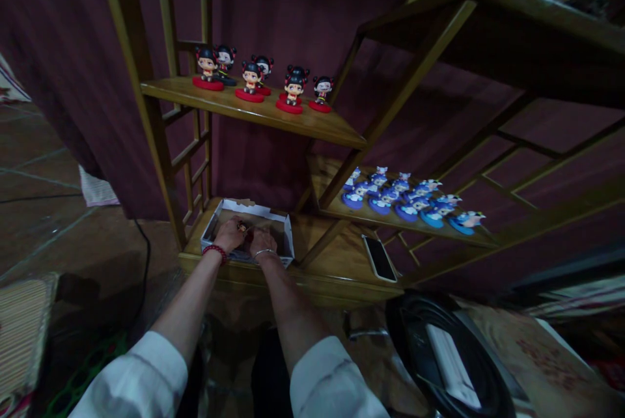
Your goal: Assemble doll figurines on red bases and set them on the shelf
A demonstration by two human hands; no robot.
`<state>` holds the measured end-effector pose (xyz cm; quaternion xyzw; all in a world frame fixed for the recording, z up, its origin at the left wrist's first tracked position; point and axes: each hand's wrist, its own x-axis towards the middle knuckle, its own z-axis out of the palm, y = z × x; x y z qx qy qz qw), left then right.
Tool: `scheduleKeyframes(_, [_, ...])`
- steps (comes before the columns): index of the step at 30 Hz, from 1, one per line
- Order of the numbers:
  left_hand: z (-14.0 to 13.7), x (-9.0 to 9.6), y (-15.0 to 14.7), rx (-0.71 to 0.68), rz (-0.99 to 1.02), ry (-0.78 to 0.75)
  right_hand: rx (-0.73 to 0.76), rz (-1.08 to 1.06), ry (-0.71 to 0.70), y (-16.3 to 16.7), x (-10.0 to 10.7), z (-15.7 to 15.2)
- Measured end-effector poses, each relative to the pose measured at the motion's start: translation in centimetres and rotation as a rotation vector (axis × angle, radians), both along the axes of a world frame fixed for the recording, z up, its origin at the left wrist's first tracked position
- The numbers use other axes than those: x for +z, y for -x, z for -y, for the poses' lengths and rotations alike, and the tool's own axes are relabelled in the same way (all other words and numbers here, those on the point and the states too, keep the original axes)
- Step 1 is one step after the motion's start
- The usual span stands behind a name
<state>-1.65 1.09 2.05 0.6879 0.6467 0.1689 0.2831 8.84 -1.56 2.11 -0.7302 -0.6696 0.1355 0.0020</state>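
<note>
Both hands are down inside a shallow white cardboard box [289,236] on the lowest wooden shelf. My left hand [228,236], with a red bead bracelet at the wrist, is closed around a small dark-haired figurine [242,227]. Close beside it, my right hand [264,242] wears a silver bangle and has its fingers curled downward. Something dark red shows faintly between the hands. What the right fingers hold is hidden.
Black-haired figurines on red bases [250,79] stand on the upper shelf [219,100]. Blue-and-purple figurines [383,198] crowd a lower shelf to the right. A phone [379,258] lies right of the box. Coiled black cable or hose [405,333] is at lower right.
</note>
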Motion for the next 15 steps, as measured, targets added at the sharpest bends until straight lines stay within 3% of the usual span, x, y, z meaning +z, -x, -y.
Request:
scheduleKeyframes(3, [0.14,0.13,0.19,-0.005,0.002,-0.01,-0.005,-0.052,-0.059,0.24,0.05,-0.23])
scheduleKeyframes(15, [-0.04,-0.66,0.03,0.014,0.018,-0.025,-0.042,-0.122,-0.073,0.72,0.28,0.21])
